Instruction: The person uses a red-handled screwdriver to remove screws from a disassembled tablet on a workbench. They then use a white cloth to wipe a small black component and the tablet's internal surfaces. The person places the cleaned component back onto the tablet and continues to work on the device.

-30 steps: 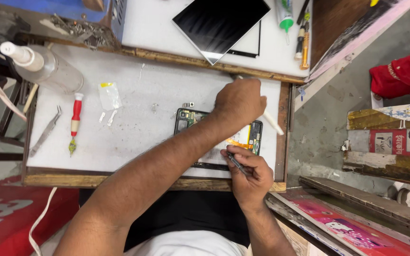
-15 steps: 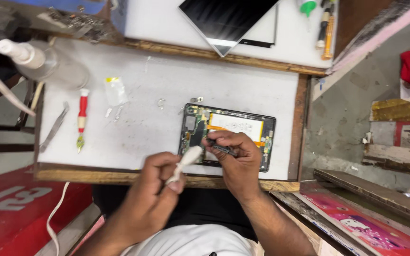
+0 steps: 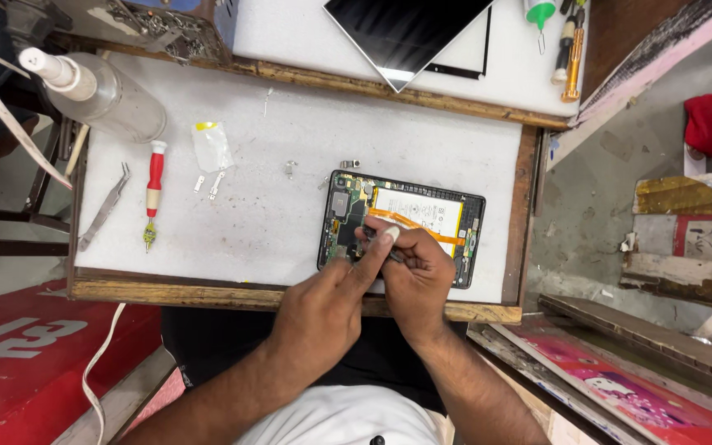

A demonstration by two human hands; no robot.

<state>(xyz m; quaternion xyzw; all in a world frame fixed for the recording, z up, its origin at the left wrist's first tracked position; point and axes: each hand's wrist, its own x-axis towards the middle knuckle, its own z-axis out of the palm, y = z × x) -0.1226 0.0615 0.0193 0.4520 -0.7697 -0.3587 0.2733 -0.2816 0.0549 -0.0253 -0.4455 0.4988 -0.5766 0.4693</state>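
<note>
Both hands [image 3: 372, 284] over opened tablet [image 3: 401, 227]

The opened tablet [image 3: 401, 227] lies on the tabletop [image 3: 290, 148], right of the screwdriver [image 3: 153, 191] and tweezers [image 3: 102, 210]; the bottle [image 3: 100, 95] lies behind them, far left.

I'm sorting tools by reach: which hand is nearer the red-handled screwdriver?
Left. The left hand is at the opened tablet, right of the red-handled screwdriver; the right hand sits farther right.
</note>
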